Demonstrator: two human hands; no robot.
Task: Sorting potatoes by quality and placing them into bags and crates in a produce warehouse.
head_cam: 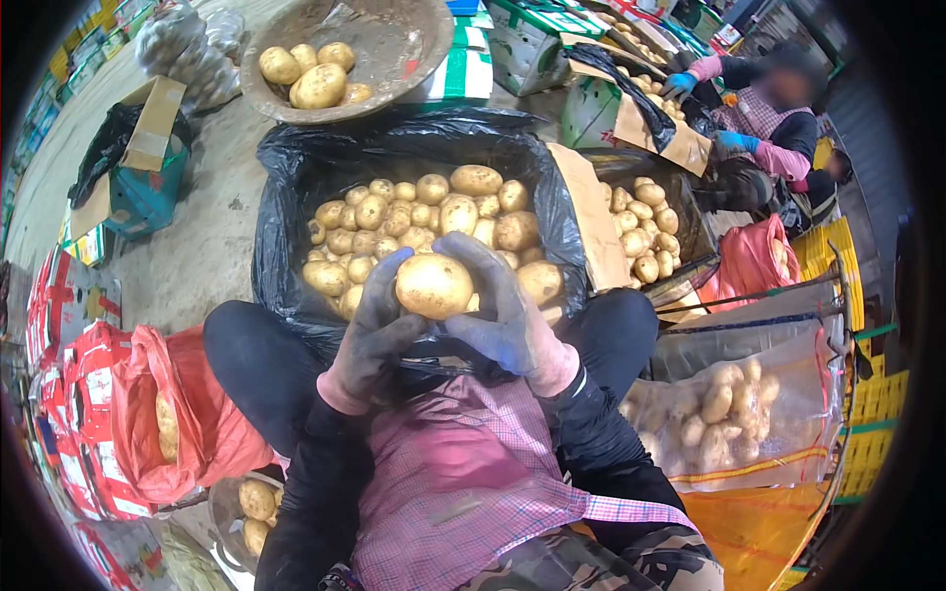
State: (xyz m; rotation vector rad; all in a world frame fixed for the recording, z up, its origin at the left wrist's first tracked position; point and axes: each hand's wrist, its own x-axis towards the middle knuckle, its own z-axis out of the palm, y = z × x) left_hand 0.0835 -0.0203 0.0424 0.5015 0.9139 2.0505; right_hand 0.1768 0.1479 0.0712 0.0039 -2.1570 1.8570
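Note:
Between my two gloved hands is a large yellow potato, specked with dirt. My left hand clasps its left side, and my right hand curves around its right side. Both gloves are grey-blue and soiled. Just beneath and beyond them, a box lined with a black plastic bag stands between my knees. Potatoes of mixed sizes fill much of it. My hands and the held potato hide part of its near side.
A wide worn basin with several potatoes sits beyond the box. At right are another potato box and a mesh bag of potatoes. Red plastic bags flank me. A co-worker in blue gloves handles potatoes at upper right.

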